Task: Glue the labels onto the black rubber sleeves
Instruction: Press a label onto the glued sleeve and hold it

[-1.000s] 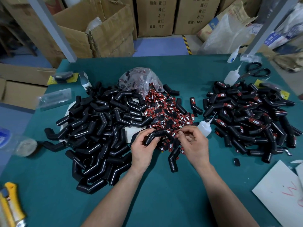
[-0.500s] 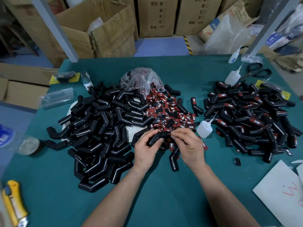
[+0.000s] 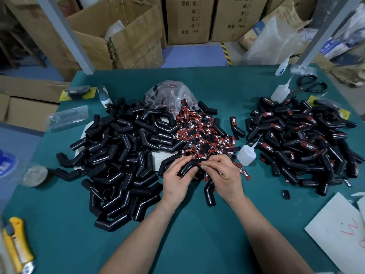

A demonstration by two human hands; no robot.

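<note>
Green table [image 3: 227, 91], cartons [image 3: 187, 20] behind. The left grip [image 3: 175, 182] clasps a bent black sleeve [image 3: 186, 167]; the right grip [image 3: 225, 175] pinches a label [image 3: 199, 164] against its end. Unlabelled sleeves [image 3: 118, 155] left of grips, loose labels [image 3: 203, 133] beyond, glue bottle [image 3: 245, 155] right.

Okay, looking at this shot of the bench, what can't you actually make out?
Head view only:
What the right hand pinches against the sleeve: its own fingers hide it.
Part of the sleeve: the left hand covers it.
Knife: cut off by the lower left edges.
Bag's contents: blurred by crinkled plastic.
Paper's writing: cut off by the right edge.
</note>
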